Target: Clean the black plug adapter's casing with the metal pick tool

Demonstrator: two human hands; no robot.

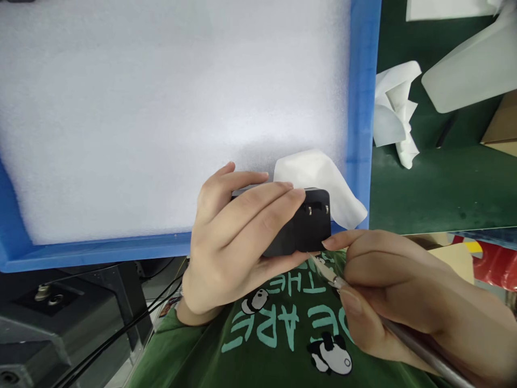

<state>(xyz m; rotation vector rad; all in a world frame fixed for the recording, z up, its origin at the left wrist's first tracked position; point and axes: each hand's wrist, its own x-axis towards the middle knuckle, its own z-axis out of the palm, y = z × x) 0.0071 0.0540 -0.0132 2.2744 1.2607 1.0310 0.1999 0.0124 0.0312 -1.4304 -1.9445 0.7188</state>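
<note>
A small black plastic case [309, 229] with metal contacts in its top face is gripped in my left hand [230, 237], whose fingers lie across it and hide much of it. Between the thumb and fingers of my right hand [388, 285] is a craft knife [337, 281], its pointed blade close to the lower edge of the case. Whether the blade touches the case I cannot tell. My right forefinger rests at the case's lower right corner. Just behind the case lies a white cloth or soft paper [319, 175].
A blue tray [361, 108] lined with white foam [173, 108] spreads out in front. To its right, crumpled white paper [398, 113] and a translucent white container [472, 70] lie on a green bench [436, 188]. Dark machinery [81, 318] with cables stands at lower left.
</note>
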